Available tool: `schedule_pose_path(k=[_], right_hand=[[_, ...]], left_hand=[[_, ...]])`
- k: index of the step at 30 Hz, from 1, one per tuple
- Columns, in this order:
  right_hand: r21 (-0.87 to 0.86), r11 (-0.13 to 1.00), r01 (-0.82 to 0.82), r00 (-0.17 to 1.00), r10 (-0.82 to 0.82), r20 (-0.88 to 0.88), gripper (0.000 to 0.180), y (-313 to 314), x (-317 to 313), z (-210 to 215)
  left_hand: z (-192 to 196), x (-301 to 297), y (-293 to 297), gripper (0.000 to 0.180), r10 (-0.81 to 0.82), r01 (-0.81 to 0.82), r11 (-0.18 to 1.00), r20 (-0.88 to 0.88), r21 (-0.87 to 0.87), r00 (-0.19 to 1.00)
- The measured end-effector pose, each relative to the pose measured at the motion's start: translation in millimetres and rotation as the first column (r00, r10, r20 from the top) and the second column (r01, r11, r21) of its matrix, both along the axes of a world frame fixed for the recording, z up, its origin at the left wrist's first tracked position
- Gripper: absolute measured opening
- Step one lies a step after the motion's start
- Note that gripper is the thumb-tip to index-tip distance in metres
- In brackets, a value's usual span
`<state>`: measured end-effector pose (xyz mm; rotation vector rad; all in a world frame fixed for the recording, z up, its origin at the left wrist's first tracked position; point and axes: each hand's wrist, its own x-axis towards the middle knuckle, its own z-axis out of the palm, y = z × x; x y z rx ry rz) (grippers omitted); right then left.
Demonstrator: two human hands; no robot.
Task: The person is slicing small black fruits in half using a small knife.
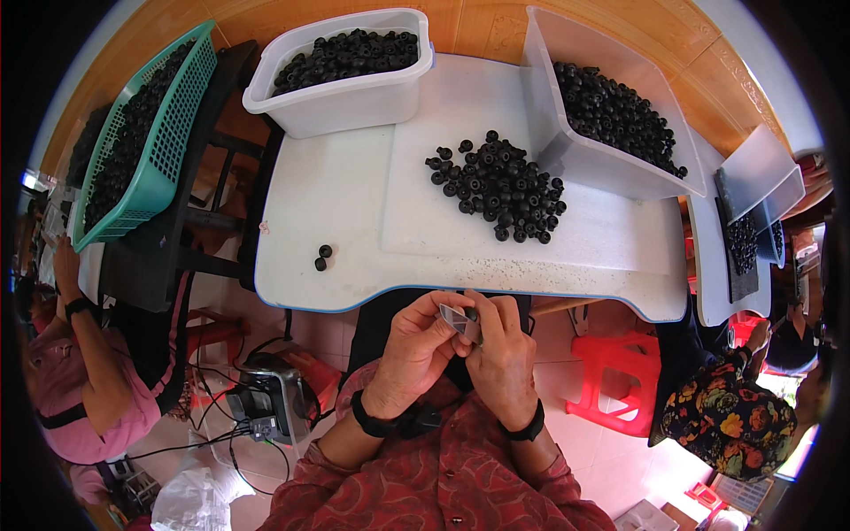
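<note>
In front of my chest, just off the table's near edge, both hands are closed together. My right hand (pixel 505 365) pinches a flat, grey, pointed piece like a small blade (pixel 459 322). Against it, my left hand (pixel 414 352) has its fingers bent round a small black part (pixel 471 313), mostly covered by fingertips. On the white table beyond lies a loose pile of small round black parts (pixel 500 188), each with a hole. Two more black parts (pixel 322 257) sit apart at the left.
A white tub (pixel 341 113) and a clear plastic bin (pixel 611 168), both holding black parts, stand at the back. A green basket (pixel 164 168) of them is at far left. A red stool (pixel 617 376) stands at right. People sit on both sides; cables run over the floor at left.
</note>
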<state>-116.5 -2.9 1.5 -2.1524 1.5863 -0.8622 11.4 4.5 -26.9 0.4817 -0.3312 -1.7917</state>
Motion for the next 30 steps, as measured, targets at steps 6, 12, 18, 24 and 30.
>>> schedule_pose_path(k=[6, 12, 18, 24, 30], right_hand=[[0.012, 1.000, -0.002, 1.000, 0.002, -0.006, 0.041, 0.1, -0.2, 0.2], [0.003, 1.000, 0.014, 1.000, -0.014, -0.024, 0.040, 0.2, 0.0, -0.9], [0.047, 0.998, 0.051, 0.995, -0.047, -0.084, 0.033, -7.4, -3.5, -0.8], [0.178, 0.983, 0.047, 0.941, -0.104, 0.322, 0.026, -8.4, -4.9, -9.9], [0.038, 0.999, -0.017, 0.982, 0.009, 0.190, 0.034, -4.8, -3.1, -3.8]], left_hand=[[-1.2, 0.5, 0.3, 0.020, -0.009, 0.008, 1.000, 0.021, 0.009, 1.000], [-4.8, 2.0, 0.2, 0.020, -0.016, 0.015, 1.000, 0.053, 0.023, 0.998], [-5.1, 4.1, 1.2, 0.016, -0.054, 0.057, 0.998, 0.088, -0.039, 0.995], [2.8, 4.6, -1.8, 0.019, -0.049, 0.048, 0.997, 0.017, 0.064, 0.999], [-4.5, 1.2, 0.4, 0.019, -0.036, 0.042, 0.996, -0.071, 0.076, 0.997]])
